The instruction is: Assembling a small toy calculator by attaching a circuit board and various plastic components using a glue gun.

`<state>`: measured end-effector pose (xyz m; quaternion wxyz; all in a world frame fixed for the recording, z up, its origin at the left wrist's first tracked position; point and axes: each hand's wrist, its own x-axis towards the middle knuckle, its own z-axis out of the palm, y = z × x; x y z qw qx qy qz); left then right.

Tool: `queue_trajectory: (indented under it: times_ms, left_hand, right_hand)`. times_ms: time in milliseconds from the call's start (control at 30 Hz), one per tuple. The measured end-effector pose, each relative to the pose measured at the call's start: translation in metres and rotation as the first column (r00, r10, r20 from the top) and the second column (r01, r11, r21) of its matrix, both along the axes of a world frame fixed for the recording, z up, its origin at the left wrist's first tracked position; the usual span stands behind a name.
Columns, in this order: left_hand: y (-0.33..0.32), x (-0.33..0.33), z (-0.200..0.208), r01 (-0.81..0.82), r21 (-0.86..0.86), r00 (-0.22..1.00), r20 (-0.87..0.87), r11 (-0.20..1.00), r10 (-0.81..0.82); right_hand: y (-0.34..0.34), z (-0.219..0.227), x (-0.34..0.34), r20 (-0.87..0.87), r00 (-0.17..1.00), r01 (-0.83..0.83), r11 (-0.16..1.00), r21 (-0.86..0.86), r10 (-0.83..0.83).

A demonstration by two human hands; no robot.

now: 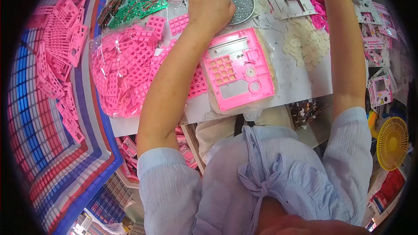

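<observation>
The pink panel (pixel 238 70) lies flat on a pad wrapped in clear plastic (pixel 267 52), on the white table (pixel 300 76). Its long side runs away from the person, and its far end leans a little to the left. A shiny silver strip (pixel 227 48) crosses the far end, and a see-through window (pixel 235 89) sits at the near end.

The left hand (pixel 212 9) is farther away than the panel and a bit to its left, near it but not touching. Its fingers are curled up at a round dish (pixel 253 9) full of tiny grey metal bits (pixel 241 0). I cannot tell if they pinch anything. The right hand is past the top edge, so I cannot tell its grip.

The panel looks like smooth, hard plastic, with square holes in rows and two round spots. To the left, a crinkly clear bag (pixel 96 67) bulges with pink grid pieces (pixel 126 67). To the right is a heap of flat, cream-coloured discs (pixel 305 43).
</observation>
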<state>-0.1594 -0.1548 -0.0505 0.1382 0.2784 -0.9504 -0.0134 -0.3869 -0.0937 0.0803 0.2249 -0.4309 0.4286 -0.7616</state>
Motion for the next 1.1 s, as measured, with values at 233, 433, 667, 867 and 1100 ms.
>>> queue_trajectory:
  times_ms: [233,433,667,867,1100]
  left_hand:
    - [0.086,0.063,0.036,0.214,0.1,0.936,-0.305,0.972,-0.175]
    - [0.148,0.09,0.014,0.319,0.423,0.848,-0.527,0.848,-0.056]
    - [0.155,0.091,0.017,0.297,0.442,0.82,-0.572,0.847,0.01]
    - [0.16,0.091,0.009,0.186,0.273,0.867,-0.497,0.944,-0.027]
    - [0.142,0.095,0.008,0.296,0.23,0.895,-0.405,0.927,-0.186]
  right_hand:
    - [0.035,-0.017,0.035,-0.174,0.709,-0.654,0.73,0.2,0.683]
    - [0.131,-0.043,0.12,0.217,0.756,-0.623,0.781,-0.046,0.617]
    - [0.144,-0.046,0.14,0.143,0.785,-0.589,0.798,-0.128,0.602]
    - [0.147,-0.051,0.141,0.077,0.827,-0.556,0.83,-0.046,0.557]
    - [0.146,-0.092,0.137,0.132,0.88,-0.472,0.871,0.133,0.456]
